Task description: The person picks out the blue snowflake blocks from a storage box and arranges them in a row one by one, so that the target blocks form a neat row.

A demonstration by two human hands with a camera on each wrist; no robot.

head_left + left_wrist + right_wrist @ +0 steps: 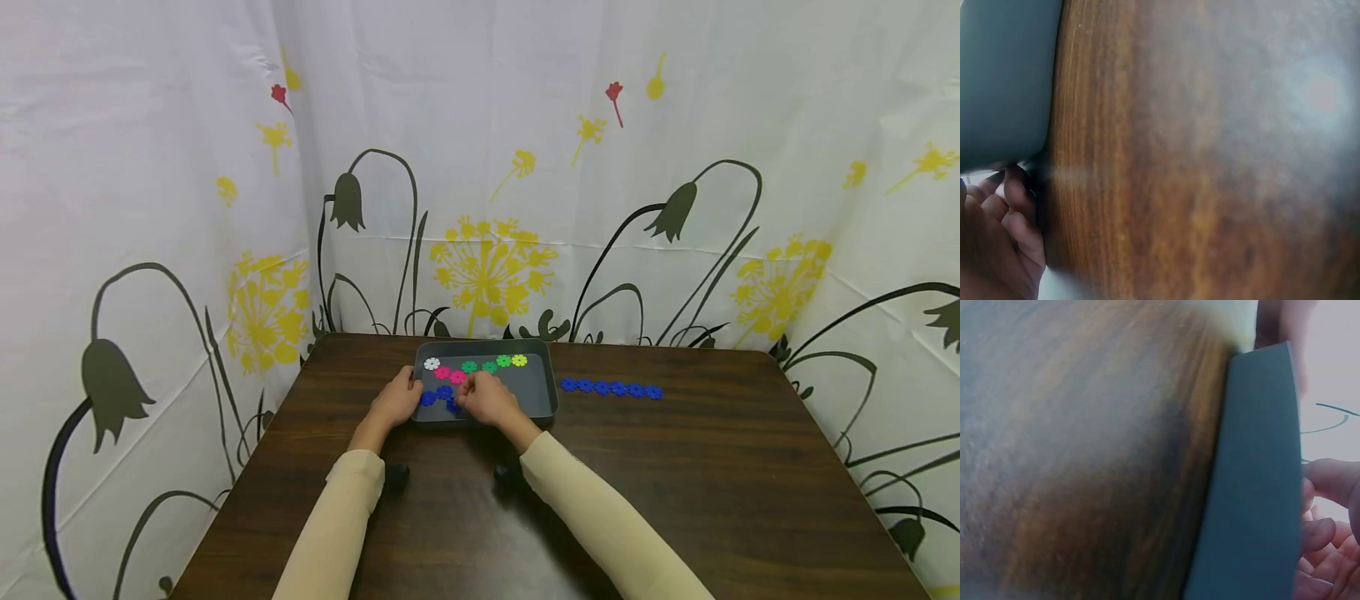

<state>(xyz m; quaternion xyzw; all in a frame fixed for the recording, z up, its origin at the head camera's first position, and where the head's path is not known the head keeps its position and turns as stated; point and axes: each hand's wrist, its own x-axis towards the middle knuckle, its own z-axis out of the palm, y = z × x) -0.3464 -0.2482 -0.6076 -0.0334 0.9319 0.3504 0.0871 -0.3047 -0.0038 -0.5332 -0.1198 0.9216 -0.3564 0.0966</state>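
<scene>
A dark grey tray (542,392) sits mid-table at the far side. Along its back lie flower-shaped discs: white (432,363), two pink (450,375), three green (489,367) and one yellow (519,360). Blue discs (437,395) cluster at its front left. My left hand (411,390) grips the tray's left edge, thumb on the rim; the left wrist view shows its curled fingers (1013,206) beside the tray's corner (1004,81). My right hand (463,398) reaches into the tray, fingertips pinching a blue disc. The right wrist view shows only the tray wall (1254,487) and curled fingers (1322,531).
A row of several blue discs (611,388) lies on the dark wooden table (675,483) just right of the tray. A floral curtain (480,167) hangs close behind and to both sides of the table.
</scene>
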